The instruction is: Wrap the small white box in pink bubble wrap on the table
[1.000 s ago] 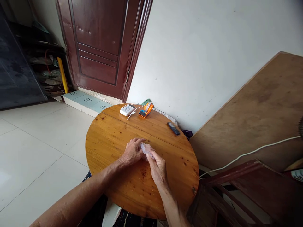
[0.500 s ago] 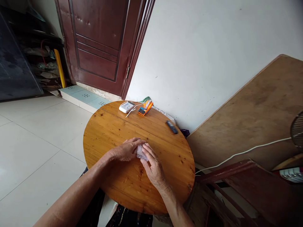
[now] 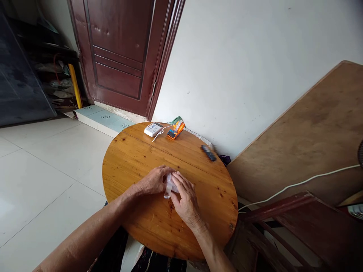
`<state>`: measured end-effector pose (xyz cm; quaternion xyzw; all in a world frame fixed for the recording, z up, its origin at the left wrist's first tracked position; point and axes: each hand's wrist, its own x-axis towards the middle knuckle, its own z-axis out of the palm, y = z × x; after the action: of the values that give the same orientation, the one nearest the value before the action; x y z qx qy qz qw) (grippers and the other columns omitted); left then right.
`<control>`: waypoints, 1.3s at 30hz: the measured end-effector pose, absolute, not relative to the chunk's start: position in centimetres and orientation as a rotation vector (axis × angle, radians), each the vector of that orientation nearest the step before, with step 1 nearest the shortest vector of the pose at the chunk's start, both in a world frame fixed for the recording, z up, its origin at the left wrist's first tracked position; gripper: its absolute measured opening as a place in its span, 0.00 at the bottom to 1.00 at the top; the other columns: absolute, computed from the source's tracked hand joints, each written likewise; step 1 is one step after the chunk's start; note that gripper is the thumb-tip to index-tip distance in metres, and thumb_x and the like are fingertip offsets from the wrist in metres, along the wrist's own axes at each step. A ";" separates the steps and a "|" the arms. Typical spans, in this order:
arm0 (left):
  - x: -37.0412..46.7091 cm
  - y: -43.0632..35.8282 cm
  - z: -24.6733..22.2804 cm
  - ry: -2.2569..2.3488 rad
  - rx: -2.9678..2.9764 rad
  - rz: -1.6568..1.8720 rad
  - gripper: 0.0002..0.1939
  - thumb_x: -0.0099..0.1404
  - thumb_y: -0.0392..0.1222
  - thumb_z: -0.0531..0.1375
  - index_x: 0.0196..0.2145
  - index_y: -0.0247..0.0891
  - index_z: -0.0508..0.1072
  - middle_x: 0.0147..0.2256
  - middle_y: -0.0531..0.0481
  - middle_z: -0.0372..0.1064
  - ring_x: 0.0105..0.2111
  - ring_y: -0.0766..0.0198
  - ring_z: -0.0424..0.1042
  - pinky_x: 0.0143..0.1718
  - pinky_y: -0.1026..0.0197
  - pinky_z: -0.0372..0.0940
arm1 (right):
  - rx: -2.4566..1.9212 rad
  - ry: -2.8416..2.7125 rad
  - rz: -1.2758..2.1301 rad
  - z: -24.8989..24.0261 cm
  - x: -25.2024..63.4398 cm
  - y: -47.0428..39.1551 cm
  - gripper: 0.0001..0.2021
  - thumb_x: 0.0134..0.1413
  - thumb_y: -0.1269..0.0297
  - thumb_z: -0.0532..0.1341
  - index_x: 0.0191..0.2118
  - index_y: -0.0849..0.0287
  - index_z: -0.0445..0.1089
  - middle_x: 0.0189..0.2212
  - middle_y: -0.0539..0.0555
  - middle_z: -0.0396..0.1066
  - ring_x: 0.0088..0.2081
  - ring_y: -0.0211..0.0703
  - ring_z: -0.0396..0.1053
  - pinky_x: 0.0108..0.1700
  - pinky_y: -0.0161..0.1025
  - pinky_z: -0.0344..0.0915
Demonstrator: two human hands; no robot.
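A small bundle in clear, crinkled plastic wrap (image 3: pixel 169 185) is held between my two hands, just above or on the round wooden table (image 3: pixel 133 155). My left hand (image 3: pixel 153 181) grips its left side, with fingers curled over the far edge. From the right, my right hand (image 3: pixel 185 198) closes on it, fingers over the top and thumb at the near side. A shiny flap of the plastic sticks out toward me. Whatever lies inside the wrap cannot be made out.
Toward the table's far edge are a white device (image 3: pixel 153 129) with a cable, an orange tape dispenser (image 3: pixel 176 130) and a dark blurred-out object (image 3: pixel 208 153). A wall stands behind. A wooden chair (image 3: pixel 295 207) is at the right, and a white cord (image 3: pixel 286 187) runs past it.
A shiny flap of plastic now juts from the bundle's near side, between my hands. My fingers have shifted slightly around it. The whole view has moved a little.
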<state>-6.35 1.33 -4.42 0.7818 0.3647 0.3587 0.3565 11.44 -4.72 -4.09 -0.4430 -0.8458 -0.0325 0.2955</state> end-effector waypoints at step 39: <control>-7.1 1.9 -3.2 0.918 1.240 0.940 0.29 0.54 0.49 0.64 0.50 0.34 0.65 0.31 0.52 0.69 0.26 0.67 0.66 0.28 0.65 0.59 | -1.265 -1.421 1.226 -3.4 10.6 -0.3 0.32 0.43 0.54 0.70 0.54 0.57 0.67 0.47 0.56 0.75 0.47 0.52 0.73 0.49 0.46 0.69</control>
<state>-7.12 1.89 -3.20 0.5391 0.3990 0.4088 0.6189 10.58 -0.27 -3.44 -0.5059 -0.5684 0.4903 0.4250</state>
